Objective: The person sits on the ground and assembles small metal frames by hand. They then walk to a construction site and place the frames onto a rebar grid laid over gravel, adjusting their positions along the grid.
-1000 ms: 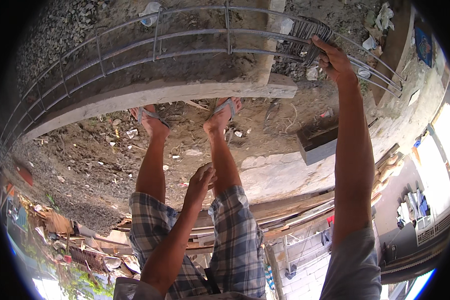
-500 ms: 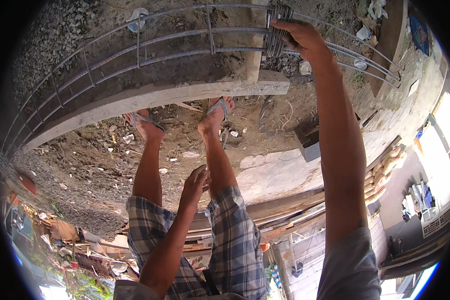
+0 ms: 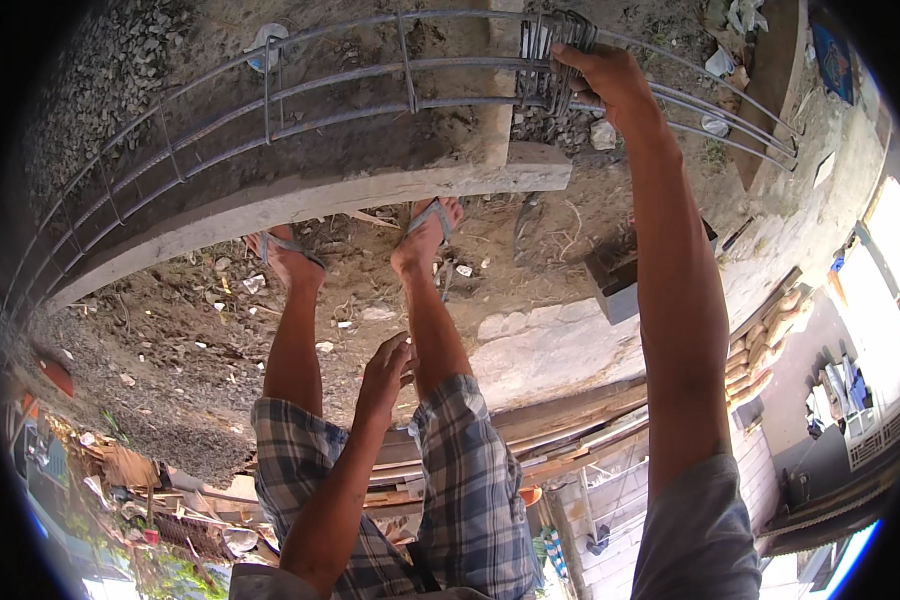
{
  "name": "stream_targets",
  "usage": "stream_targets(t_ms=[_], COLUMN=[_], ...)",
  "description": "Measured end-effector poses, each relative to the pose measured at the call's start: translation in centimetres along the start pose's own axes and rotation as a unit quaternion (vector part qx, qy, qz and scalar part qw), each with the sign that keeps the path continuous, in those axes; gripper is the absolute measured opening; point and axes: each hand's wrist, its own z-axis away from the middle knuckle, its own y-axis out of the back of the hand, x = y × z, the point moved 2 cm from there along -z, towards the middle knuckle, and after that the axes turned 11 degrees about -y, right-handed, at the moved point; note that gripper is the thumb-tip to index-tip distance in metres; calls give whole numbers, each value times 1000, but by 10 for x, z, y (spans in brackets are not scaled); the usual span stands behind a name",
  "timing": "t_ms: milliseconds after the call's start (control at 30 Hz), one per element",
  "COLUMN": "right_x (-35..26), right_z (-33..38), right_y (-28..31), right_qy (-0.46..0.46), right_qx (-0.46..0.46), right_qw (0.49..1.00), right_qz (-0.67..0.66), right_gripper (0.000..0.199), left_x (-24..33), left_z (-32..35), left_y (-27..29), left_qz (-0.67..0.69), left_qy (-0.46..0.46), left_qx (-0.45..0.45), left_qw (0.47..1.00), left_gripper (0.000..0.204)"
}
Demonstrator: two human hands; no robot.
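A long cage of steel reinforcing bars (image 3: 300,85) runs across the top of the view, lying over a concrete beam (image 3: 300,195). My right hand (image 3: 600,75) reaches far out and grips a bunch of rectangular wire stirrups (image 3: 550,45) that hang on the bars. My left hand (image 3: 385,370) hovers by my right knee with its fingers loosely apart and nothing in it. Both my feet in sandals stand on dirt just below the beam.
Gravel (image 3: 80,90) is heaped at the upper left. A grey concrete block (image 3: 620,285) lies on the ground right of my feet. Timber planks (image 3: 570,440) sit behind my legs, and stacked sacks (image 3: 770,350) lie at the right. Rubbish litters the lower left.
My right hand has slid the bunch of stirrups leftward along the bars. My left hand has stayed near my knee.
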Motion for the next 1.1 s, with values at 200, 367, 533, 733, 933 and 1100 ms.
stream_targets(t_ms=[200, 367, 533, 733, 933, 1100], right_x=[30, 40, 57, 55, 56, 78], right_z=[-34, -48, -75, -65, -68, -72], right_y=[50, 69, 105, 99, 94, 110], right_qy=[-23, -19, -23, 25, 57, 64], right_qx=[37, 72, 108, 64, 114, 140], right_qw=[999, 994, 976, 988, 977, 975], right_qz=[14, 81, 188, 137, 174, 158], right_gripper=[39, 43, 51, 56, 36, 53], left_x=[-4, -2, 3, 1, -2, -13], left_z=[-5, -3, -6, -7, -10, -5], left_y=[0, 3, -5, -3, 3, 21], left_qz=[-7, -10, -31, -61, -77, -98], left_qy=[-2, 8, 11, 11, -3, -8], left_qx=[-8, -22, -25, -10, 22, 60], left_qw=[1000, 1000, 999, 998, 997, 993], left_gripper=[58, 65, 70, 71, 68, 62])
